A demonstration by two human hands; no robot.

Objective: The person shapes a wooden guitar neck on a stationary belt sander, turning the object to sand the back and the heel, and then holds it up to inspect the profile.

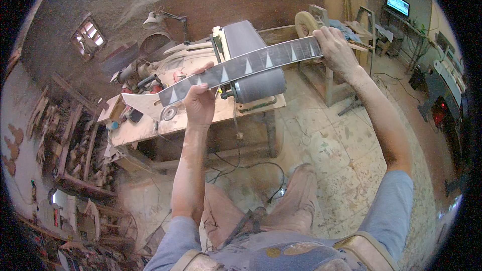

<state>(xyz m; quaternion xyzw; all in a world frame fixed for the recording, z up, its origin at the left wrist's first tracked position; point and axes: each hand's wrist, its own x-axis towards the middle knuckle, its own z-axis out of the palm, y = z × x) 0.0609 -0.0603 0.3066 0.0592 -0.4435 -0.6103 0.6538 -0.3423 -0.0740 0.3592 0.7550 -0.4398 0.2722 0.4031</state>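
A guitar neck [246,68] stretches across the view between my hands, its dark fingerboard with white triangular inlays facing me. Its bare pale wooden headstock [143,102] points to the left. My left hand [200,104] is closed round the neck near the headstock, thumb on the fingerboard side. At the other end, my right hand [337,52] grips the neck with its fingers over the upper edge. Behind the neck stands a belt sander with a wide grey belt [243,37] and a roller [261,85]; whether the neck touches it I cannot tell.
The sander is on a wooden workbench [201,124] with power tools [145,81] and a desk lamp [150,21]. Black cables [273,168] trail over the tiled floor. At left is a rack of wood offcuts [75,140]; a lit screen [397,4] shows at far right.
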